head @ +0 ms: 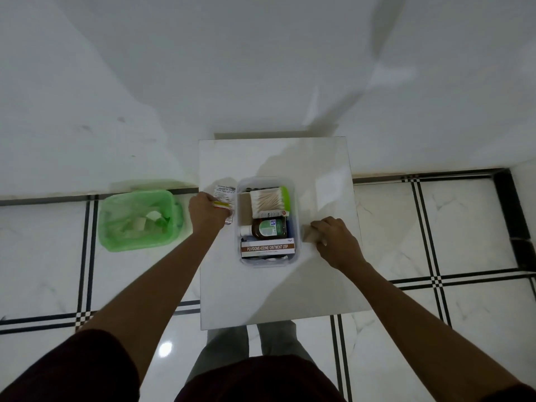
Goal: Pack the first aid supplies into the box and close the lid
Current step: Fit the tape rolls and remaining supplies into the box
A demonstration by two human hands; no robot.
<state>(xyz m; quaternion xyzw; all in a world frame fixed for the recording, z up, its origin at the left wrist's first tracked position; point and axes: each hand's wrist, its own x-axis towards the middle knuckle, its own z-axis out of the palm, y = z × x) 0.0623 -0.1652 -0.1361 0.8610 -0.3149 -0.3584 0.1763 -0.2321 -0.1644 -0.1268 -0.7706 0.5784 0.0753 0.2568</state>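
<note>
A clear plastic box [293,198] stands open on the small white table [275,291]. Inside lie a pack of cotton swabs [266,202], a brown antiseptic bottle [268,229] and a povidone-iodine ointment carton [267,248]. Just left of the box, my left hand [207,211] grips a small clear packet with a printed label [224,195]. My right hand [338,242] rests to the right of the box, fingers closed on a small tan bandage piece [311,236]. No lid is visible.
A green bin lined with a green bag [139,220], holding scraps of paper, stands on the tiled floor left of the table. A white wall rises behind the table. My legs show below the table's near edge.
</note>
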